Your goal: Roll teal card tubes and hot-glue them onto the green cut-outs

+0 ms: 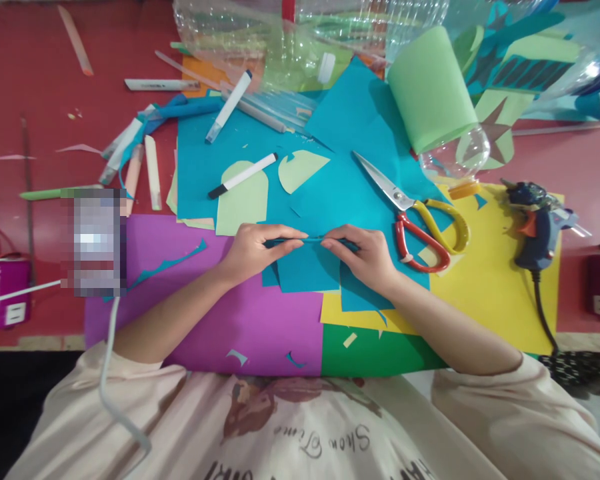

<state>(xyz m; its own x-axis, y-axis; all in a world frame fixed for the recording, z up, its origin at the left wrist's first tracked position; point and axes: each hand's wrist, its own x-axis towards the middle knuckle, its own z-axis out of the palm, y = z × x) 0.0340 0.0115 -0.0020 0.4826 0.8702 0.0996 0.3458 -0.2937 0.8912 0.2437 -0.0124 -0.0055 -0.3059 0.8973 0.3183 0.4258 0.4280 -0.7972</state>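
Both my hands pinch the top folded edge of a small teal paper piece (307, 270) that lies over the purple sheet (250, 320) and larger teal sheets. My left hand (255, 250) grips the fold's left end with fingers pressed together. My right hand (363, 253) grips its right end the same way. Red-and-yellow scissors (415, 213) lie just right of my right hand. A black-capped white marker (243, 175) rests on pale green cut shapes (245, 200) beyond my left hand.
A blue glue gun (535, 223) lies on the yellow sheet (495, 287) at right, cord trailing toward me. A plastic bottle wrapped in green paper (433, 90) and clear bottles (280, 33) stand at the back. Markers and paper strips litter the red floor (55, 100) at left. A green sheet (375, 350) lies near me.
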